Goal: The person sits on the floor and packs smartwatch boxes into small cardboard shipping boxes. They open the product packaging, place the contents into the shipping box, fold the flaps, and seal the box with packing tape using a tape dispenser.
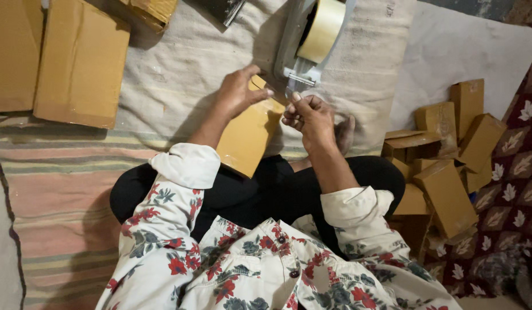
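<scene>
- Head view: the left hand (pixel 238 90) has its grip closed over the top edge of a small cardboard box (pixel 250 133), which slants down below it toward the lap.
- The right hand (pixel 309 116), just beside the box, pinches a clear tape end (pixel 289 92) with a narrow grip.
- A tape dispenser (pixel 308 41) sits just above both hands.
- More boxes (pixel 447 163) are piled well off to the right.

Left hand (pixel 238 90) grips a small cardboard box (pixel 250 133) while right hand (pixel 310 117) pinches tape at the dispenser (pixel 305 43)

Tape dispenser (pixel 303 43) blocks ahead; box pile (pixel 444 166) crowds right (left freer).
</scene>
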